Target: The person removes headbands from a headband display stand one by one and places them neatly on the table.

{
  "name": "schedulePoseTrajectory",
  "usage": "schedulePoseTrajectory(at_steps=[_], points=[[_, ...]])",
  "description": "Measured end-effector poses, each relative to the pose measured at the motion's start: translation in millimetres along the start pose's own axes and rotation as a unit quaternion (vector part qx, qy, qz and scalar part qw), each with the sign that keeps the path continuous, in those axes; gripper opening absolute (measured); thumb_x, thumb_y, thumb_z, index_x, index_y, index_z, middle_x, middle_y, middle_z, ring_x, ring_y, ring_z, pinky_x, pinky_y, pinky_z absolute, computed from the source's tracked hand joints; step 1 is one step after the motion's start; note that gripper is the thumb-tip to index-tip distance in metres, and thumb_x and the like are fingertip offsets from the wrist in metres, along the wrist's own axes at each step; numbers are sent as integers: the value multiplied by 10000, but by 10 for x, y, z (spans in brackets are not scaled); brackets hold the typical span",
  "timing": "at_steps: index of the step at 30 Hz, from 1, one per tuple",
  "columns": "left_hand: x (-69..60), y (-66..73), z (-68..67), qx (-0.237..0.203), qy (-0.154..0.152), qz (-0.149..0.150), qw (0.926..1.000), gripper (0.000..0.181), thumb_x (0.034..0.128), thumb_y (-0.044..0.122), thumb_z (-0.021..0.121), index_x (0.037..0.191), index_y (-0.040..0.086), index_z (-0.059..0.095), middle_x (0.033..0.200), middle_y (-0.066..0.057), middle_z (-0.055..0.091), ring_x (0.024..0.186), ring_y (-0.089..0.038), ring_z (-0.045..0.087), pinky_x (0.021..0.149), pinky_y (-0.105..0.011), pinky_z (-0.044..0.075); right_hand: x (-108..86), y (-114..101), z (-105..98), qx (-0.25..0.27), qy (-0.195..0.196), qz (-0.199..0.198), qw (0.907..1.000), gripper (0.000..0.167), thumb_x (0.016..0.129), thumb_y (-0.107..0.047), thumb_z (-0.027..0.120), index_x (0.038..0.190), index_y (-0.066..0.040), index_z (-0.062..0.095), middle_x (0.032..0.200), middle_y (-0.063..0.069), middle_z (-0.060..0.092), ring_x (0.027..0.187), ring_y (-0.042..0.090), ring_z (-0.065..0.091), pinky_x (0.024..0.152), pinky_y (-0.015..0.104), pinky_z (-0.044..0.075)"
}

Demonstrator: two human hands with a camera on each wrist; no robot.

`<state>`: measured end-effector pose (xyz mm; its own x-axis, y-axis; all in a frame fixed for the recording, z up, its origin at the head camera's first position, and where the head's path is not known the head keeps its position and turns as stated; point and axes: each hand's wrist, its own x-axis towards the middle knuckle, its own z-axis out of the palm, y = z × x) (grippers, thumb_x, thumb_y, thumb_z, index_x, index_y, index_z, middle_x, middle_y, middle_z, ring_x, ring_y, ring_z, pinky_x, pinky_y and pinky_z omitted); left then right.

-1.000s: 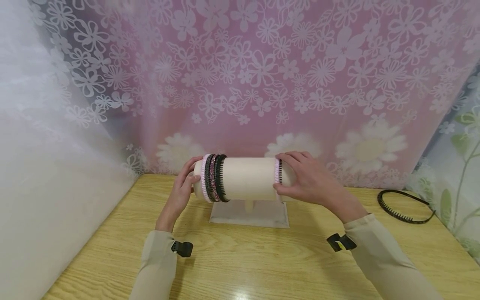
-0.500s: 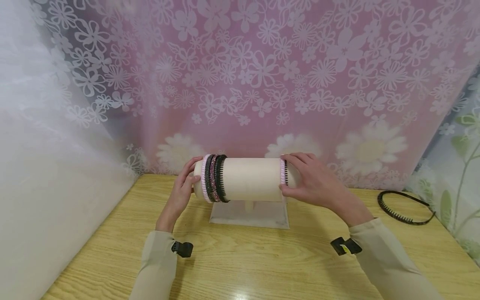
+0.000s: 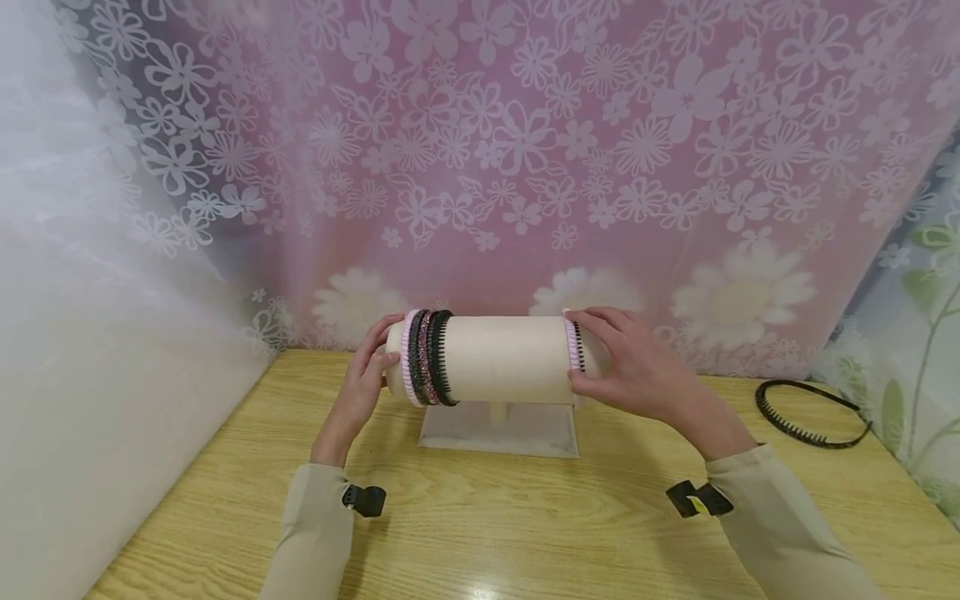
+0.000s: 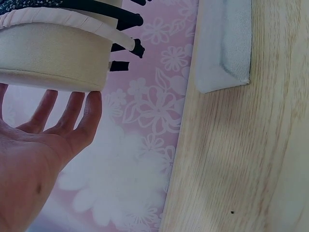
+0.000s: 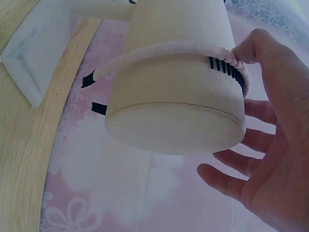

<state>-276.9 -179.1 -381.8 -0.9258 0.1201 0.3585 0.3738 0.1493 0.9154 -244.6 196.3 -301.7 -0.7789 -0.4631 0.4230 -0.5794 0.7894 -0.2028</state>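
A cream headband display roll [image 3: 502, 358] lies sideways on a post above its pale base [image 3: 498, 433]. My left hand [image 3: 360, 396] holds the roll's left end, fingertips against the end in the left wrist view. Close to that hand, several headbands circle the roll: a pale pink one [image 3: 408, 358], dark and glittery pink ones, and a black toothed one [image 3: 441, 358]. Near the roll's right end, my right hand [image 3: 637, 367] pinches a pink pleated headband [image 3: 573, 343] with black teeth. Its black tips [image 5: 89, 79] hang apart below the roll in the right wrist view.
A black toothed headband [image 3: 810, 417] lies on the wooden table [image 3: 480, 517] at the right, near the table's edge. Behind the table hangs a pink flowered curtain [image 3: 487, 208]. A white cloth wall [image 3: 112, 350] stands at the left.
My right hand has slid the pink pleated headband a little to the right along the roll, towards its end. The left hand and the other headbands stay in place.
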Motion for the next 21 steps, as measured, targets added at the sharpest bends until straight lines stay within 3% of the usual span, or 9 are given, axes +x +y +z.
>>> schedulePoseTrajectory(at_steps=[13,21], points=[[-14,-15,-10,18,9,-20,10000,512,1050,184,401,1553,274,422,1550,-103,445,1157,-230,574,789,-335,561,-95,35,-17,333,-15,152,9993,719,880,-254,744,1535,-127,474,1478,184,486,1226,379,544,887,557,533],[-13,-5,3,12,10,8,10000,511,1050,177,403,1554,262,422,1537,-115,457,1145,-206,583,791,-333,567,-137,68,-3,453,73,168,9988,715,894,-237,729,1548,-144,457,1498,169,469,1249,385,546,907,582,531]])
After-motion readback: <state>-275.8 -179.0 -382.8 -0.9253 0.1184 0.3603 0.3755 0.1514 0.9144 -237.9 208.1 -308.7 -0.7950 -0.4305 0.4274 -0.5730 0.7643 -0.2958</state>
